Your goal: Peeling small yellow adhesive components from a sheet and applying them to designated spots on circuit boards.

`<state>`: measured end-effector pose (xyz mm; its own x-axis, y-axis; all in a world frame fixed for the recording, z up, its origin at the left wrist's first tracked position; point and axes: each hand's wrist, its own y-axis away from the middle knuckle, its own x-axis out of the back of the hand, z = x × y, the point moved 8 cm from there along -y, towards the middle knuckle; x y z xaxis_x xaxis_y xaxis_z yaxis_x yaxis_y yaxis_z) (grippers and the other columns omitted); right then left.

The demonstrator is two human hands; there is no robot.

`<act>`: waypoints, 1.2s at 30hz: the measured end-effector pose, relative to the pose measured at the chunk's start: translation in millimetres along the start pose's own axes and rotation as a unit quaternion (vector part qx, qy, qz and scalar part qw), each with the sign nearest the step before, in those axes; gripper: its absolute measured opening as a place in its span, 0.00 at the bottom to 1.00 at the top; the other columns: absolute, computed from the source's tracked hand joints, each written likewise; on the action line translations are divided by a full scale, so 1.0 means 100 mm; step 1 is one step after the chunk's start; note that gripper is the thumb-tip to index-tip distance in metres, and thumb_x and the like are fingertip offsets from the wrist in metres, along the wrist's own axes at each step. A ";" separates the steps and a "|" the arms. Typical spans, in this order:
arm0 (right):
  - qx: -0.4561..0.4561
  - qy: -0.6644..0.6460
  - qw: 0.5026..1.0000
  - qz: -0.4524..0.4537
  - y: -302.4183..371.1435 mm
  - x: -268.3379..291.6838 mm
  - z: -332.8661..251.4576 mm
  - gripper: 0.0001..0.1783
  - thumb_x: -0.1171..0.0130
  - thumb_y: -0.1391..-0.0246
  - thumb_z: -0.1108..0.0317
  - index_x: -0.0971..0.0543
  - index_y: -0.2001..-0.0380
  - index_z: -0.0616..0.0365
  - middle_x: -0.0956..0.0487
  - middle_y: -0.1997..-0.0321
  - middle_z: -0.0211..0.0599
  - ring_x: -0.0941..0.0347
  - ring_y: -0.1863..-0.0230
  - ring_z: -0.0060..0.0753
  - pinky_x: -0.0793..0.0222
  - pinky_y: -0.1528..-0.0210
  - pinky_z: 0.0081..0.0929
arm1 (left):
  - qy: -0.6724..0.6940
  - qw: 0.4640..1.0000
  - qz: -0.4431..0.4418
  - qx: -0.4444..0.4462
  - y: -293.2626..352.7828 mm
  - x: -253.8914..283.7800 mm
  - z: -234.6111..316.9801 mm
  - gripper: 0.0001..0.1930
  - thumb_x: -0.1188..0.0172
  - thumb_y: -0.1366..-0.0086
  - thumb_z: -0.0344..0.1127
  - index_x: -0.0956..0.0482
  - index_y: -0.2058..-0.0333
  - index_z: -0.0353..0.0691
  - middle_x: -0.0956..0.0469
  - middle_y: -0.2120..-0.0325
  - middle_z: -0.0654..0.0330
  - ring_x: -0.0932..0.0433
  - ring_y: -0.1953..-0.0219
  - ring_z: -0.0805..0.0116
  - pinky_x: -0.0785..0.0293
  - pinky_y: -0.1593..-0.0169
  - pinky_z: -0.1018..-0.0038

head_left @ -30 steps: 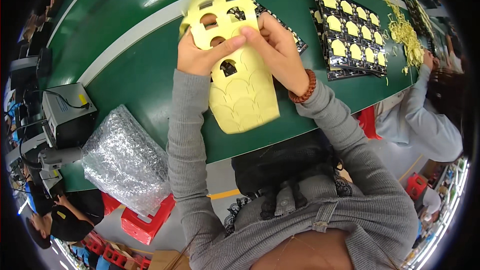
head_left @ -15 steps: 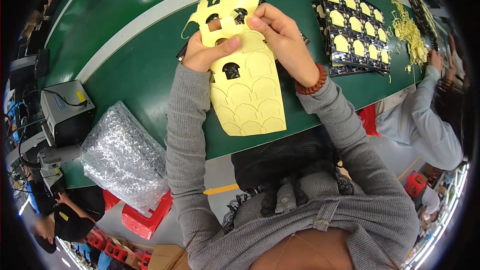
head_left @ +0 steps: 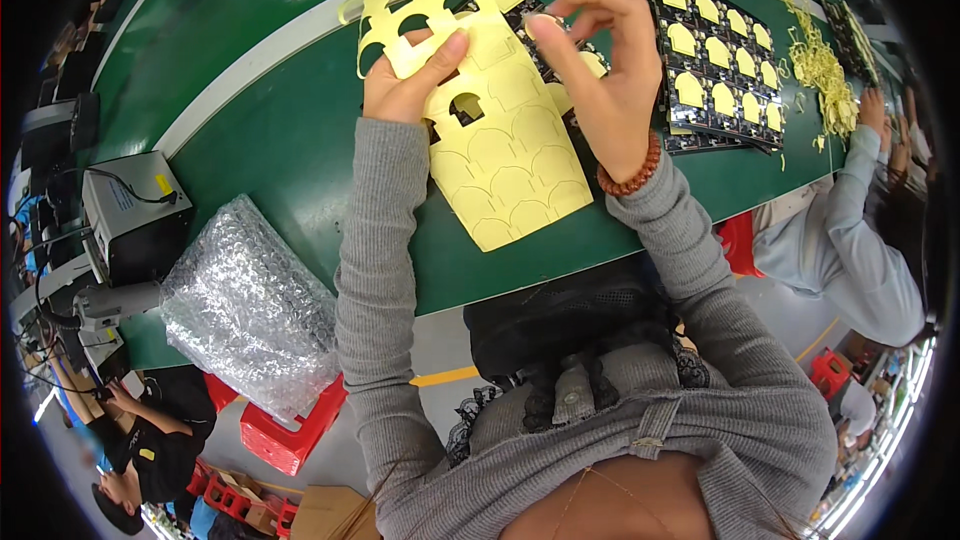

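Observation:
My left hand (head_left: 410,83) grips a yellow die-cut sticker sheet (head_left: 515,165), thumb on top. The sheet's upper part is cut through with arched openings and curls back. Its lower part still carries arched stickers. To the right of the sheet, my right hand (head_left: 610,65) is raised with thumb and fingers pinched on a small yellow sticker (head_left: 541,24), mostly covered by the fingertips. Beneath both lies a black circuit board panel (head_left: 598,43) with yellow stickers on it, partly hidden by the sheet and my right hand.
Stacked circuit board panels (head_left: 715,65) with yellow stickers lie to the right, beside a heap of yellow strips (head_left: 822,75). Bubble wrap (head_left: 250,305) hangs over the left table edge near a grey box-shaped device (head_left: 135,205). Another person (head_left: 845,240) works at the right.
My right hand has come away from the sheet, moving right with a small sticker in its fingertips. The sheet's upper end has dropped and curled left; its lower end has swung right.

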<state>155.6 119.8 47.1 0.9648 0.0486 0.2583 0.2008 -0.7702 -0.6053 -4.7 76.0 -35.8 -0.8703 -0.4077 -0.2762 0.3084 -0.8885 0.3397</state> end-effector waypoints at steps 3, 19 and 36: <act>0.004 -0.050 0.998 -0.022 0.03 -0.08 0.01 0.17 0.36 0.62 0.73 0.29 0.68 0.60 0.26 0.71 0.29 0.38 0.77 0.18 0.39 0.75 0.16 | 0.016 1.000 -0.015 -0.004 -0.01 0.00 0.00 0.19 0.34 0.50 0.37 0.28 0.63 0.34 0.24 0.71 0.58 0.24 0.69 0.72 0.28 0.64 0.78; -0.092 -0.196 0.973 -0.084 0.11 -0.24 0.11 0.25 0.35 0.64 0.77 0.35 0.61 0.61 0.26 0.70 0.30 0.37 0.75 0.13 0.39 0.71 0.11 | 0.055 0.993 -0.078 0.074 0.07 -0.13 -0.01 0.15 0.42 0.43 0.42 0.27 0.63 0.37 0.24 0.72 0.62 0.26 0.73 0.76 0.28 0.69 0.80; -0.189 -0.223 0.950 -0.106 0.42 0.03 0.36 0.23 0.38 0.64 0.81 0.36 0.63 0.60 0.25 0.72 0.30 0.43 0.79 0.12 0.46 0.76 0.11 | -0.624 0.702 0.229 -0.257 0.00 0.78 0.66 0.31 0.27 0.64 0.43 0.28 0.62 0.32 0.24 0.73 0.56 0.25 0.70 0.60 0.28 0.64 0.70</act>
<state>173.3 110.5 -4.8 0.9023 0.4278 -0.0524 0.4043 -0.8823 -0.2408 -97.9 58.5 1.6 -0.1950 -0.4583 0.8671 0.4847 -0.8137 -0.3210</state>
